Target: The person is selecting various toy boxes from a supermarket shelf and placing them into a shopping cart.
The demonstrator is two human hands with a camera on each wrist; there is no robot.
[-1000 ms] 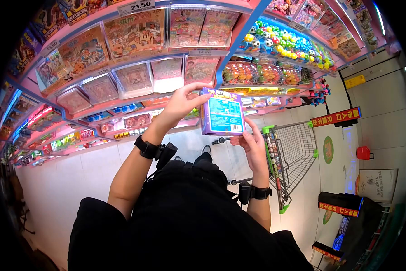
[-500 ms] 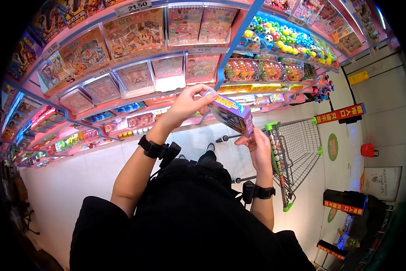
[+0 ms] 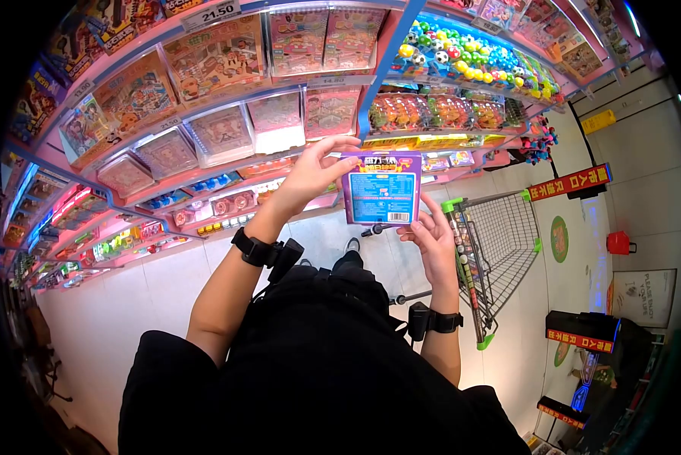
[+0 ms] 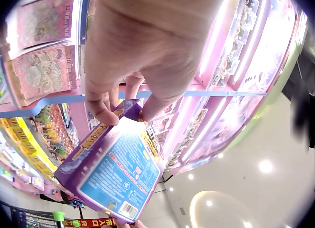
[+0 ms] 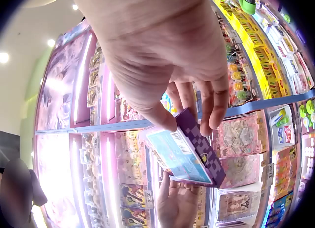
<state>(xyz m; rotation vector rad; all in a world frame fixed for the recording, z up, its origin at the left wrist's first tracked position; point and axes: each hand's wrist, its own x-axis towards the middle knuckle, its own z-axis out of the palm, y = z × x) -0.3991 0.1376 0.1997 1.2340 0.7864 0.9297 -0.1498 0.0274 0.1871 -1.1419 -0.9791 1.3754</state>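
Note:
A purple box with a blue text panel and a barcode is held up between both hands, its printed back facing the head camera. The left hand pinches its upper left corner, thumb on the printed face. At the lower right corner, the right hand holds the box with thumb and fingers. In the left wrist view the box hangs tilted below the left hand. In the right wrist view the right hand grips the purple edge of the box, with the left hand beyond.
Pink shelves of boxed toys run across the front and left. Small ball toys fill a shelf at the upper right. A wire shopping cart with green corners stands right of the person. A red basket lies farther right.
The box turned to show its top and side, then turned back so that its printed back faces the head camera squarely. Both hands have kept hold of it.

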